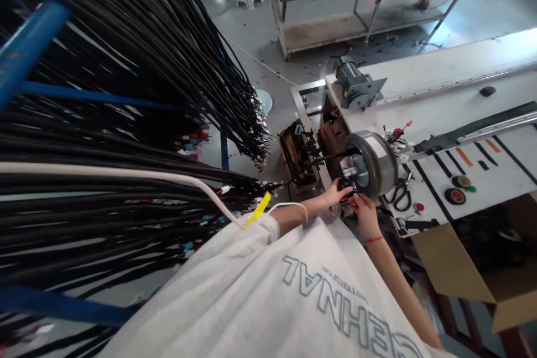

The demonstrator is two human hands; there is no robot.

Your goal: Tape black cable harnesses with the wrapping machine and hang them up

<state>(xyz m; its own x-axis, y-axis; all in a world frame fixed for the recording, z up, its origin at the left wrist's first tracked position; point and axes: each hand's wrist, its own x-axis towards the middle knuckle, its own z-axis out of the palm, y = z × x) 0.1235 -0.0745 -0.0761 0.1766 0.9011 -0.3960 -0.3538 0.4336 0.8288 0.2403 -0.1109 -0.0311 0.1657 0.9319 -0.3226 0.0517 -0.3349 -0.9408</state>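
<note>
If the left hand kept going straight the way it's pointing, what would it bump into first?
Probably the round grey motor. The left hand points right at it, fingers already on a small black part in front; depth is hard to judge.

I read grey block letters on the white T-shirt [293,296], upside down from here: "EHNAL", with the start cut off at the frame edge. A smaller line beside it is too blurred for me to make out.

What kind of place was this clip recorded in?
Probably a cable-assembly factory floor: a huge bundle of black cables hangs over blue bars, a grey round motor sits on a white workbench, both hands at it.
</note>
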